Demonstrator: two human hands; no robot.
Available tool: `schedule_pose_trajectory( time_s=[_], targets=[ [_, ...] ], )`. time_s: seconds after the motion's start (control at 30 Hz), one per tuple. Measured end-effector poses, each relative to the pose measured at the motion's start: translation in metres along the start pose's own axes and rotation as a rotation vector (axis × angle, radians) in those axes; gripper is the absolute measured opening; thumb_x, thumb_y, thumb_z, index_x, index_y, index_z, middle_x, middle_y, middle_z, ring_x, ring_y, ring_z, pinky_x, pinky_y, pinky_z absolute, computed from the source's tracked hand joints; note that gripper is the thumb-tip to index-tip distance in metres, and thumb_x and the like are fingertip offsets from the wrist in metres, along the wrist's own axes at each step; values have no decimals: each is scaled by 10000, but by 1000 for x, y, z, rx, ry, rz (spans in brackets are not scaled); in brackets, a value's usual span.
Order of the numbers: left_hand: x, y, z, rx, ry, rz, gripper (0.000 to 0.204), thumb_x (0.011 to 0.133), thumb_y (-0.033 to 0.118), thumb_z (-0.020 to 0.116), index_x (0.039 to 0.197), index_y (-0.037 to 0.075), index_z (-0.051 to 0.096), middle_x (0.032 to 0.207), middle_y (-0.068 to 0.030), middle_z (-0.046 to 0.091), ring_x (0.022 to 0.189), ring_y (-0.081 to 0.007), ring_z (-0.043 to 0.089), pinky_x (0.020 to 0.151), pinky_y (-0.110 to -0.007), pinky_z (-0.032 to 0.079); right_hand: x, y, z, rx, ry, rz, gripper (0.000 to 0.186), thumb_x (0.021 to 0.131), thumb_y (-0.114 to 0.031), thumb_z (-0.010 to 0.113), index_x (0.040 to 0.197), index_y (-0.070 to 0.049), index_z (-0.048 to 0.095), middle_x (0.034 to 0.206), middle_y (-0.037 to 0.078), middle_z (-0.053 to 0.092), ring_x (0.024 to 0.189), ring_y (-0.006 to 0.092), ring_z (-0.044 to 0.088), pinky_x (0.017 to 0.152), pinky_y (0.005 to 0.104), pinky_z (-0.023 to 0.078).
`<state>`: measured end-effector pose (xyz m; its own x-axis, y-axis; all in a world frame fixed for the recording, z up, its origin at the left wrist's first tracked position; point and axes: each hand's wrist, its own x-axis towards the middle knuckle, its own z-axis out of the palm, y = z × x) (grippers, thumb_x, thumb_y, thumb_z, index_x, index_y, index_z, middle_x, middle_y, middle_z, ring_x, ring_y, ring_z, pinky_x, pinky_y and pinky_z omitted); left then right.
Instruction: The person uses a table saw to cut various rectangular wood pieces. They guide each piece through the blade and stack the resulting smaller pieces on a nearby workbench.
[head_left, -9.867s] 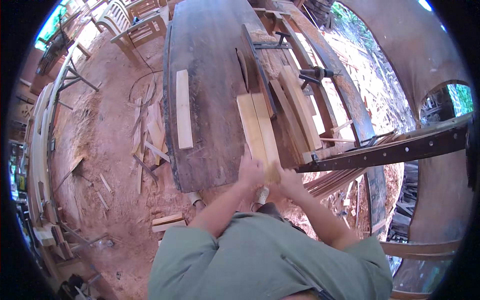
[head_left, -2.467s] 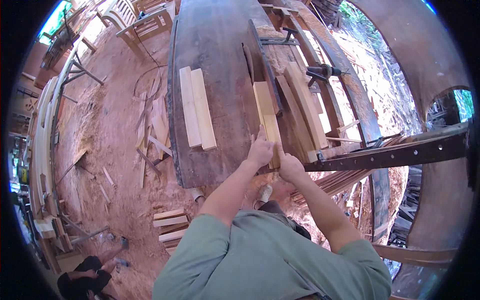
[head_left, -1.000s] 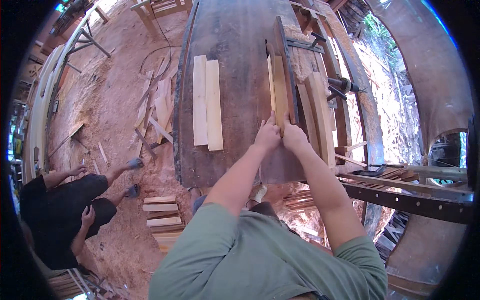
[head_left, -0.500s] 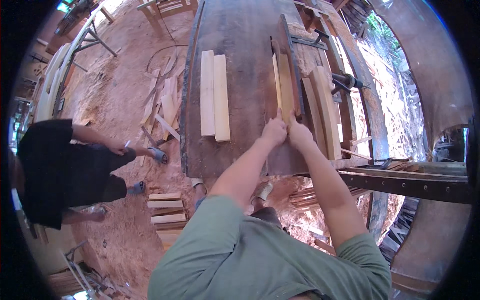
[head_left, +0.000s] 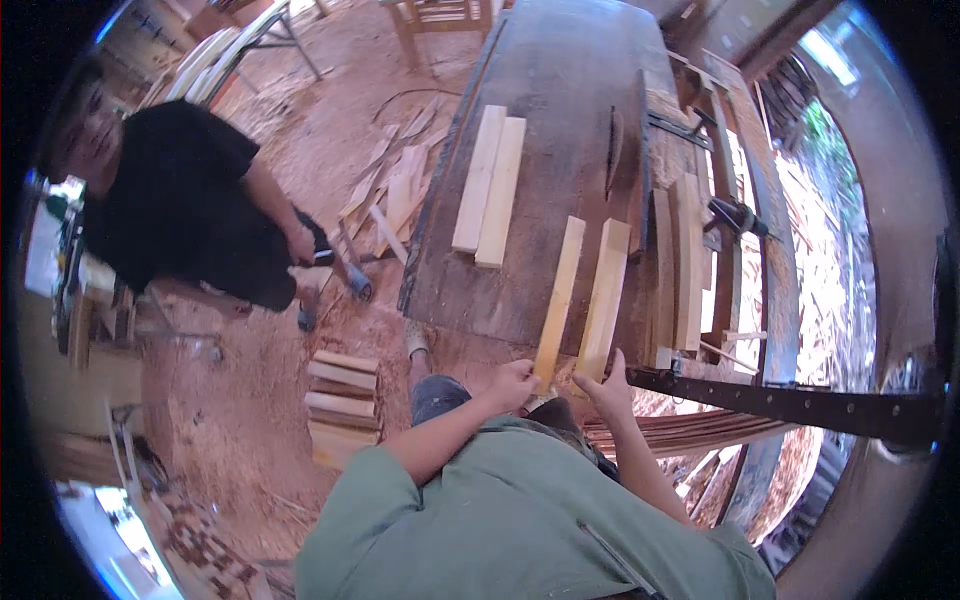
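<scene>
My left hand is closed on the near end of a thin wooden strip. In my right hand is a wider wooden board, gripped at its near end between thumb and fingers. The two pieces point away from me, a narrow gap between them, their far parts over the dark saw table. Beyond their far ends a saw blade rises from the table, with a straight fence along its right side. Two pale boards lie side by side on the table's left part.
At the left stands a person in black clothes, turned toward the table. Stacked boards lie on the floor left of my legs. More lengths of wood rest right of the fence, beside a clamp. Offcuts litter the floor beyond.
Wood that lay between blade and fence is now drawn back toward me as two separate pieces. My hands have moved apart, one piece in each. The person at left has shifted.
</scene>
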<state>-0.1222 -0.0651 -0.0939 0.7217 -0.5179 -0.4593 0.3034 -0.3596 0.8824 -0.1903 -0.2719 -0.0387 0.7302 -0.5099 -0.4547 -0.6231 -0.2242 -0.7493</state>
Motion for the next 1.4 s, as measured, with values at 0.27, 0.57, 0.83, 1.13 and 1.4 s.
schedule_pose_trajectory(
  time_s=[0.27,0.57,0.83,1.13,1.4],
  targets=[
    [-152,-52,-66,312,793,140,250,861,71,488,1024,-43,640,1126,-266,588,1060,-408,567,884,-435,465,-12,-6,25,241,-184,-220,724,675,-67,719,1314,-25,380,1093,110,532,992,217,562,853,345,490],
    [-210,-173,-142,394,697,-710,381,779,158,540,1075,-54,651,1032,-306,652,978,-468,633,863,-512,504,106,-120,108,-69,-57,-359,631,704,-234,768,1211,14,484,1047,182,613,1010,322,601,914,447,470],
    [-113,-176,-228,444,652,-694,373,818,247,565,1013,-49,681,987,-304,671,1019,-436,641,873,-504,509,147,-207,165,-379,-68,-223,1109,678,-511,813,1475,3,240,1322,304,447,1256,458,456,1045,481,408],
    [33,-16,-285,733,831,128,431,909,357,543,978,-48,672,1087,-287,618,1042,-445,584,936,-496,458,130,-224,180,-676,-49,-38,1292,590,-489,861,1549,-134,71,1476,286,175,1360,463,291,1080,516,364],
    [156,56,-197,780,553,323,406,874,349,581,946,-42,665,1084,-246,618,1004,-406,615,919,-471,488,122,-212,175,-720,-32,-28,1160,630,-367,805,1526,-158,99,1453,293,199,1342,471,300,1068,565,346]
  ],
)
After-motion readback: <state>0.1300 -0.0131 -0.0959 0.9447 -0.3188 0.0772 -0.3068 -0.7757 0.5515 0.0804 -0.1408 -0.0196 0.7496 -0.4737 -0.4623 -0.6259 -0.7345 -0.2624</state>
